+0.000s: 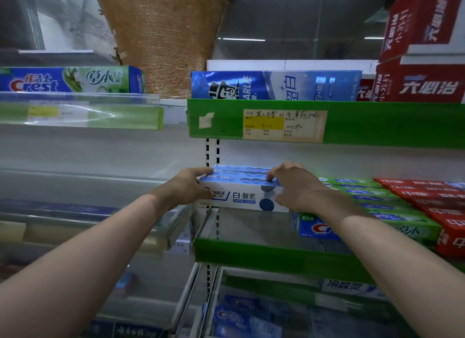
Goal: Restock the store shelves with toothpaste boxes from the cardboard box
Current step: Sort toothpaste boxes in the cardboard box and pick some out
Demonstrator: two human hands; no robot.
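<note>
A bundle of three blue-and-white Darlie toothpaste boxes (pixel 241 186) hangs side by side just above the left end of the middle shelf (pixel 251 232). My left hand (pixel 186 189) grips the bundle's left end, thumb on top. My right hand (pixel 299 186) grips its right end, fingers curled over the top edge. The cardboard box is out of view.
Green Crest boxes (pixel 372 207) and red boxes (pixel 427 201) fill the shelf to the right of the bundle. A Darlie box (pixel 276 86) and red boxes (pixel 427 83) stand on the upper shelf with its green price strip (pixel 377 123). A Crest box (pixel 70 79) sits upper left.
</note>
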